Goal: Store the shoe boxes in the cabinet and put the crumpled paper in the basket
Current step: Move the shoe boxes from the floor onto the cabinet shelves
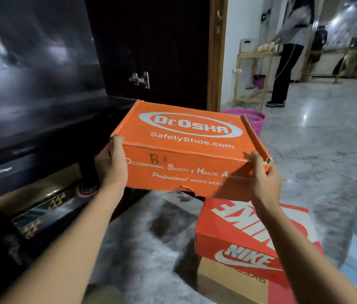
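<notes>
I hold an orange Dr.Osha shoe box [186, 148] in the air in front of me, level and lid up. My left hand [111, 163] grips its left end and my right hand [265, 178] grips its right end. The black cabinet [41, 106] stands open at the left, with a dark patterned box [48, 205] lying inside its lower part. Below the held box a red Nike shoe box [250, 242] rests on a brown cardboard box [230, 284] on the floor. A pink basket [254, 121] stands behind the held box. No crumpled paper is visible.
The cabinet's door [151, 51] with a metal hinge stands open beside a wooden door frame. A person [291, 51] stands at a wooden rack [252, 84] at the back right. Glossy marble floor [326, 139] stretches to the right.
</notes>
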The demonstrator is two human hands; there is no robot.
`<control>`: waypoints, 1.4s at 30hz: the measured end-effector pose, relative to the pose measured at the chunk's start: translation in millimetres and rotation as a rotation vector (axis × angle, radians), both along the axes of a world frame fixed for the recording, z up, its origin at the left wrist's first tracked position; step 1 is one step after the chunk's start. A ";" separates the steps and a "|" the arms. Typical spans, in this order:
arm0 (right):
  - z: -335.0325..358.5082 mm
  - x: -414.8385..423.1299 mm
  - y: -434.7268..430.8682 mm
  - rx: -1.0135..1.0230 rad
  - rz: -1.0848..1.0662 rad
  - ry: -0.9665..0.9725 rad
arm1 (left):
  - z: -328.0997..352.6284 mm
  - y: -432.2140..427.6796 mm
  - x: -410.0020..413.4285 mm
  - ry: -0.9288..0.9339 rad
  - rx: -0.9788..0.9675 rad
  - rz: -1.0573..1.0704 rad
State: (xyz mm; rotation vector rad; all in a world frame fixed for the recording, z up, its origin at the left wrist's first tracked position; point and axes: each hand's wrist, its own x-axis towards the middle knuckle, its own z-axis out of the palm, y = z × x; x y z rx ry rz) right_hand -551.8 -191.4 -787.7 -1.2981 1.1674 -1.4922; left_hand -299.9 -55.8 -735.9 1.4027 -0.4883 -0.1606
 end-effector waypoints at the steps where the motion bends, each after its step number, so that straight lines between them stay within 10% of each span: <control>1: 6.1 14.4 0.0 -0.015 0.034 -0.009 | 7.2 7.3 11.9 -0.013 -0.008 0.021; 19: 158.2 270.9 -1.9 -0.293 0.549 0.014 | 95.9 72.3 183.9 0.035 -0.313 0.588; 29: 138.0 355.2 -10.5 -0.191 0.824 -0.003 | 81.3 86.4 222.9 -0.210 -0.141 0.898; 35: 129.9 405.4 -9.0 -0.277 0.758 0.108 | 50.5 54.6 224.6 -0.531 0.317 0.992; 42: 142.8 468.4 -10.7 -0.335 0.787 0.356 | 63.5 39.0 280.5 -0.464 0.420 1.018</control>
